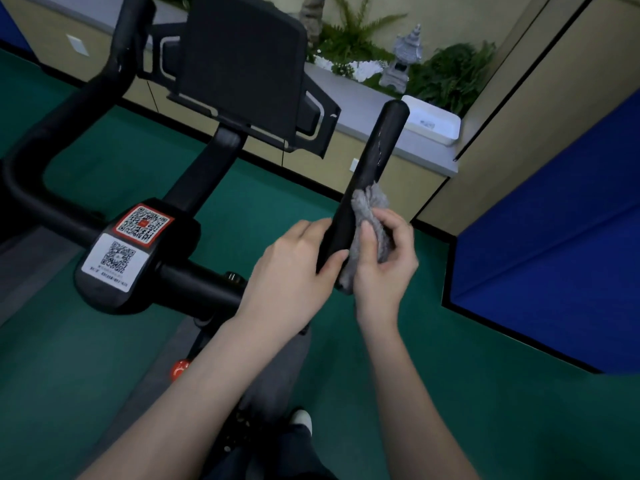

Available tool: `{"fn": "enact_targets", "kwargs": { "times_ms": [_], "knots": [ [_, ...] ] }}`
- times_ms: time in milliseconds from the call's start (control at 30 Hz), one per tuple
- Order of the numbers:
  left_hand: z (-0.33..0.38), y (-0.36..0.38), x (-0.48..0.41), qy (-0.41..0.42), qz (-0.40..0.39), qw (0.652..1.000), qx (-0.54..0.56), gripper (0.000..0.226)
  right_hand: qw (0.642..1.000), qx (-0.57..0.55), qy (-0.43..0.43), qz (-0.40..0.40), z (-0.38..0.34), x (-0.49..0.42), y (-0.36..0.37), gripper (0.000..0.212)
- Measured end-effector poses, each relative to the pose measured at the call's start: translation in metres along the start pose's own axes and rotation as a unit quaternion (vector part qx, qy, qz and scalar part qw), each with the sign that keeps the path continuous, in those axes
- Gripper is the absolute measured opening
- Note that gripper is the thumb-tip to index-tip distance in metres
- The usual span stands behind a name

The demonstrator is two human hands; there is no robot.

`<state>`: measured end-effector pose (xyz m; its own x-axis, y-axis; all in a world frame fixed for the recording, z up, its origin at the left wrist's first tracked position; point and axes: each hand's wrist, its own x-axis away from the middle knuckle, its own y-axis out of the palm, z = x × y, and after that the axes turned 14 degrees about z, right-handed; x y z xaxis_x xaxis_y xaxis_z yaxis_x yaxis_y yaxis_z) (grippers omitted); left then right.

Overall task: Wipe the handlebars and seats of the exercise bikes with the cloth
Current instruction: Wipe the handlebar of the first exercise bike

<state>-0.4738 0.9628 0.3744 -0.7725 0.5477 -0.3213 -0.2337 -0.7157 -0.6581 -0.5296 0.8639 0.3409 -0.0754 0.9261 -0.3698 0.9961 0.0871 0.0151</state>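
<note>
Grey fluffy cloth (369,216) is bunched in my right hand (384,268), centre-right of frame. My thumb pins it vs. the black handlebar grip (384,140) so the pile wraps the tube & rubs more than one side. My left hand (294,268) curls round the same grip just beside the cloth, prob. to steady it while I rub. The grip's upper part is bare above the cloth, so I'd judge this one partway done. The other bar (104,77), upper left, has no hand on it. Seat not in view.

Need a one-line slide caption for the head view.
The right hand holds a grey cloth to the handlebar that the left hand grips.
</note>
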Motion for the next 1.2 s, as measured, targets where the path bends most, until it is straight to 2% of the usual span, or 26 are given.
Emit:
{"fn": "enact_targets", "kwargs": {
  "times_ms": [267, 433, 633, 733, 867, 1133, 1200],
  "knots": [
    [-0.001, 0.009, 0.0, -0.01, 0.034, 0.999, 0.01, 0.043, 0.974, -0.097, 0.193, 0.071, 0.005, -0.008, 0.016, 0.021],
    [-0.003, 0.009, 0.0, -0.014, 0.044, 0.999, 0.025, 0.041, 0.951, -0.132, 0.271, 0.064, 0.009, 0.014, 0.006, 0.014],
    [-0.004, 0.009, -0.001, -0.019, 0.041, 0.998, 0.035, 0.04, 0.882, -0.204, 0.423, 0.028, 0.006, 0.006, 0.012, 0.013],
    [-0.004, 0.009, -0.001, -0.026, 0.041, 0.998, 0.042, 0.042, 0.85, -0.219, 0.48, -0.016, 0.004, 0.01, 0.004, 0.023],
    [-0.003, 0.008, -0.001, -0.028, 0.038, 0.998, 0.039, 0.042, 0.835, -0.231, 0.492, -0.085, 0.003, 0.012, -0.006, 0.021],
    [0.0, 0.005, 0.001, -0.028, 0.053, 0.998, 0.011, 0.04, 0.82, -0.2, 0.506, -0.175, 0.008, 0.021, -0.022, 0.023],
    [0.0, 0.005, 0.002, -0.034, 0.051, 0.998, 0.003, 0.038, 0.821, -0.191, 0.507, -0.177, 0.007, 0.02, -0.025, 0.023]
  ]
}}
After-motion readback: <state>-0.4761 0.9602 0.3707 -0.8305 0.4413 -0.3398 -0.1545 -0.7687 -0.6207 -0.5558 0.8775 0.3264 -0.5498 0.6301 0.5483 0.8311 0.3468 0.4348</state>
